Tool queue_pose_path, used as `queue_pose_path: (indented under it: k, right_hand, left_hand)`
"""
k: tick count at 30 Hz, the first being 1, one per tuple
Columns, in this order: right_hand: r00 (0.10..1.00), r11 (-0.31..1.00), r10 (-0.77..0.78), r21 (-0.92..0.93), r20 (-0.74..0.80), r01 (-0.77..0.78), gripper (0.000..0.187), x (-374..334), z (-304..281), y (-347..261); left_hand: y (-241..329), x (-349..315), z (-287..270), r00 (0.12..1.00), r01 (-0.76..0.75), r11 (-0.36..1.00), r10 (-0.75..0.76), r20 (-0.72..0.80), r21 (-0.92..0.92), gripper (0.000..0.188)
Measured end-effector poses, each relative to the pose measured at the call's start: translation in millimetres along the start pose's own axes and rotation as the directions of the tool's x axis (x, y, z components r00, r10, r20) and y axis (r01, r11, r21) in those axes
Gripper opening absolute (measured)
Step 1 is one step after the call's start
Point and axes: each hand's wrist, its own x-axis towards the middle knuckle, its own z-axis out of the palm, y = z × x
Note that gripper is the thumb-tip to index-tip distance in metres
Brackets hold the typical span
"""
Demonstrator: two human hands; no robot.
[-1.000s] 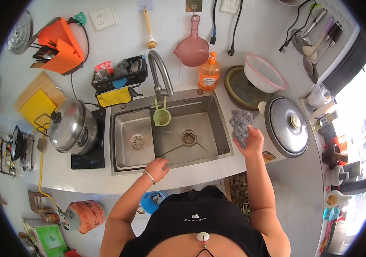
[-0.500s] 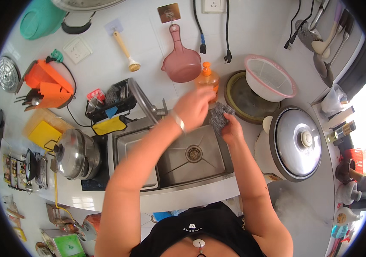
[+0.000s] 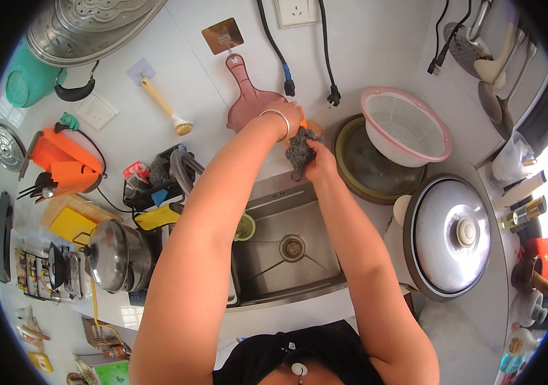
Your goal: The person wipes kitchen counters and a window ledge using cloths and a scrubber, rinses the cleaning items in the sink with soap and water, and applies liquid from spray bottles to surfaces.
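Observation:
My left hand (image 3: 286, 120) is closed over the pump top of an orange soap bottle (image 3: 314, 129), its fingertips mostly turned away from view. Below the pump, my right hand (image 3: 320, 162) grips a dark grey scrubbing cloth (image 3: 301, 153), bunched up and close against the bottle. The cloth covers much of the bottle. Beneath my forearms lies the steel sink (image 3: 267, 256) with its round drain. A small green bowl (image 3: 245, 228) shows in it, partly hidden by my left forearm.
A pink ladle (image 3: 248, 106) hangs behind my left hand. Right of the sink stand a pink-rimmed basket (image 3: 405, 128), a dark round lid (image 3: 351, 151) and a big lidded cooker (image 3: 447, 240). The faucet (image 3: 184, 170) and a black caddy (image 3: 158, 183) are left, beside a steel pot (image 3: 117, 253).
Both hands have moved farther forward. My left hand has come onto the soap pump, and my right hand has brought the grey cloth up beneath it. The view has shifted slightly.

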Motion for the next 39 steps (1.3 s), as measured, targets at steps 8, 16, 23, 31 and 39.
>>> queue_pose_path:
  k: [8, 16, 23, 31, 39]
  right_hand:
    - [0.991, 0.992, 0.125, 0.016, 0.045, -0.125, 0.031, 19, -2, -8]
    - [0.985, 0.986, 0.160, 0.026, 0.057, -0.162, 0.033, 15, -1, -10]
    - [0.981, 0.982, 0.179, 0.048, 0.072, -0.183, 0.032, 10, -1, -11]
    - [0.985, 0.974, 0.166, 0.146, 0.053, -0.172, 0.032, -8, 10, -13]
    - [0.983, 0.982, 0.168, 0.080, 0.070, -0.173, 0.030, -40, -36, 8]
  left_hand:
    - [-6, 5, 5, 0.997, -0.070, 0.996, 0.068, 0.021, 0.064, 0.048]
    - [-7, 11, 9, 0.998, -0.036, 0.999, 0.035, 0.060, 0.022, 0.051]
    - [0, 8, 0, 0.995, -0.036, 0.999, 0.033, 0.093, 0.030, 0.052]
    - [7, 6, 3, 0.999, 0.012, 0.995, -0.016, 0.045, 0.101, 0.048]
    - [76, -56, -25, 0.915, 0.036, 0.980, -0.111, -0.387, -0.197, 0.031]
